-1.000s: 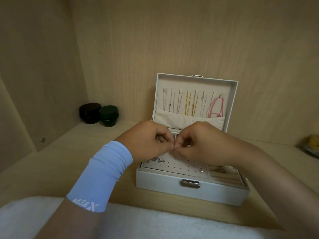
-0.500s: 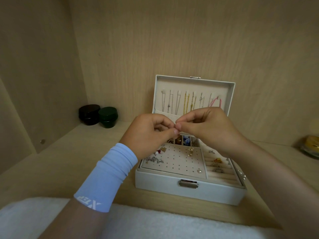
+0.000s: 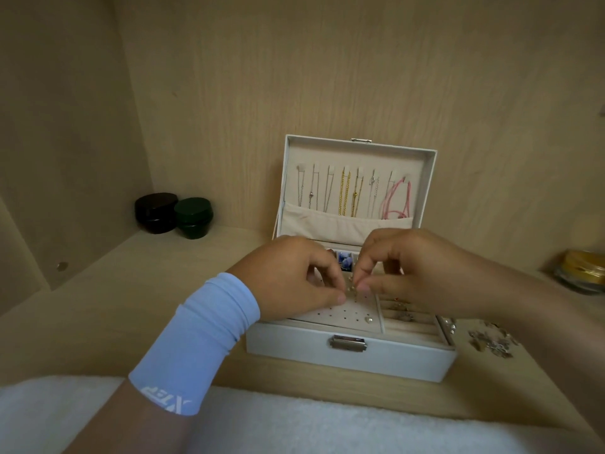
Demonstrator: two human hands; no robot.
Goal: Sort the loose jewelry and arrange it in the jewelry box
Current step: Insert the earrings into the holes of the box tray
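Both hands have come down from in front of the lid's fabric pocket and now sit low over the near left part of the tray. The open white jewelry box (image 3: 353, 355) stands on the wooden shelf (image 3: 131, 290), its lid (image 3: 360, 149) upright at the far side.

The left hand (image 3: 288, 276), with a light blue wrist sleeve (image 3: 203, 339) behind it, and the right hand (image 3: 412, 267) meet tip to tip. Each has its thumb and forefinger pressed together on one small piece of jewelry (image 3: 351, 289), and the other fingers (image 3: 389, 267) are curled. The piece is just above the perforated earring panel (image 3: 347, 314); whether it touches the panel I cannot tell. A pearl stud (image 3: 368, 320) sits in the panel's near right corner, and the ring rolls (image 3: 409, 317) lie to its right.

Silver chains, gold chains (image 3: 344, 194) and a pink cord (image 3: 397, 201) hang in the lid. A pile of loose jewelry (image 3: 491, 342) lies on the shelf just right of the box.

At the far left stand a black jar (image 3: 156, 213) and a dark green jar (image 3: 193, 217), touching. A gold-lidded glass jar (image 3: 586, 270) is at the right edge. A white towel (image 3: 294, 427) covers the near edge.
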